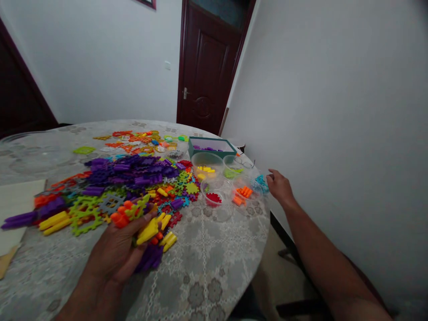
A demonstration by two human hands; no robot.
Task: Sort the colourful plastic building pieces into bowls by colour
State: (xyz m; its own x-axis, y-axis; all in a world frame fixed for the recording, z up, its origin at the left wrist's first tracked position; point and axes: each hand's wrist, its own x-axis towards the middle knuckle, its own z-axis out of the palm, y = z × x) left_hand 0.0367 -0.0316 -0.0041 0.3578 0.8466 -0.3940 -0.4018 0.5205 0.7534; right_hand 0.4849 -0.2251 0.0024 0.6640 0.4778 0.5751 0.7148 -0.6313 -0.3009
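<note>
Left hand (pixel 115 255) cups plastic pieces (pixel 149 231), likely light, stiff and slippery, so best scooped from below; right hand (pixel 280 187) reaches the bowl (pixel 257 191), grip unclear.

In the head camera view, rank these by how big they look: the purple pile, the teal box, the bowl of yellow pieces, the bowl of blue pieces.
1. purple pile
2. teal box
3. bowl of yellow pieces, nearly matching the box, which sits farther away, so that pair is unsure
4. bowl of blue pieces
</note>
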